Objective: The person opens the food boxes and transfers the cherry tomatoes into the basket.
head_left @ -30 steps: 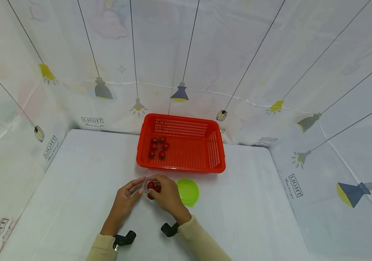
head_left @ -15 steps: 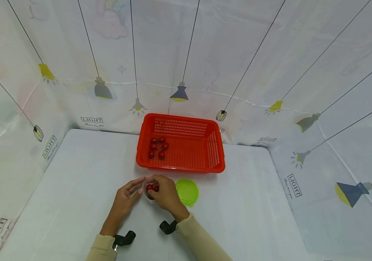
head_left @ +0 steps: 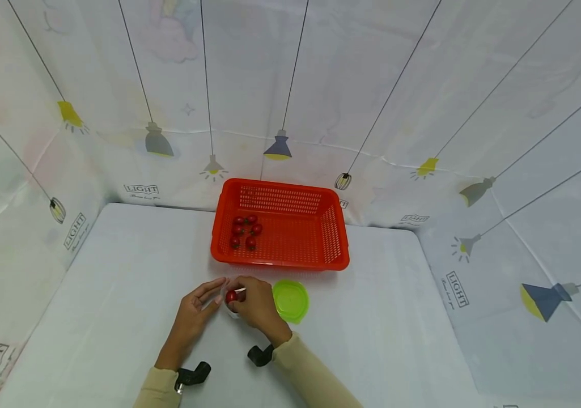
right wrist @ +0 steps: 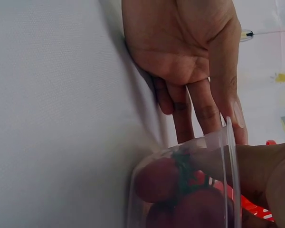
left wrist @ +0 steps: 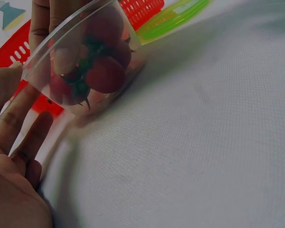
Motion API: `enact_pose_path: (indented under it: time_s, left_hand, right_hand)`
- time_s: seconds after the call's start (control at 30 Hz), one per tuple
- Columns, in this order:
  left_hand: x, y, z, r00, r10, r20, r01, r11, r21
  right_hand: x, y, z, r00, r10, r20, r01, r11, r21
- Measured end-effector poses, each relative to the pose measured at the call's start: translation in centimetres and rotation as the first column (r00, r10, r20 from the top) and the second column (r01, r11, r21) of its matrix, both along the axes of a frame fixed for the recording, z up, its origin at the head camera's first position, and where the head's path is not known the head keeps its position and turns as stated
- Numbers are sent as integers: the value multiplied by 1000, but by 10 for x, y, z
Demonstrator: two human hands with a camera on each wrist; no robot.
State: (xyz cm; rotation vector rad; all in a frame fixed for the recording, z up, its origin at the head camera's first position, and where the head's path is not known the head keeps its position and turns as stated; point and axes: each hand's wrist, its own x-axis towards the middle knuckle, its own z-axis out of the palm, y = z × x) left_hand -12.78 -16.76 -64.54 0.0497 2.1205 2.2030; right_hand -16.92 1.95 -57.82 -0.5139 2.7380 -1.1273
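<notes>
A clear plastic cup with several red cherry tomatoes on green stems stands on the white table. My left hand holds it from the left, thumb at the rim and the other fingers around the far side. From the right, my right hand reaches over the rim, its fingers down inside the cup, pinching at a tomato. Those fingers show through the wall in the left wrist view. In the head view the right hand hides much of the cup.
A bright green lid lies flat just right of the right hand. Behind, a red slotted basket holds several cherry tomatoes at its left side. The printed wall covering rises behind the table.
The right fingers have worked a little within the cup, and fewer tomatoes show past them now. The left hand stays at the cup; basket and lid stay where they were.
</notes>
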Motion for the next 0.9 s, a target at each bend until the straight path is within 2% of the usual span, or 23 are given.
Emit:
enact_pose_path:
  time_s: [0.2, 0.47, 0.6, 0.9]
  left_hand:
    - [1, 0, 2, 1000, 5, 8, -5, 1000, -3]
    - [1, 1, 0, 1000, 4, 1, -4, 999, 33]
    - [3, 1, 0, 1000, 9, -1, -9, 999, 32]
    - [3, 2, 3, 1000, 0, -8, 1, 1000, 19]
  right_hand:
    - [1, -3, -1, 1000, -8, -28, 10, 998, 69]
    - [4, -1, 2, 1000, -11, 18, 10, 1000, 28]
    - [3, 0, 0, 1000, 6, 14, -7, 1000, 21]
    - [4, 2, -2, 1000, -6, -9, 6, 1000, -16]
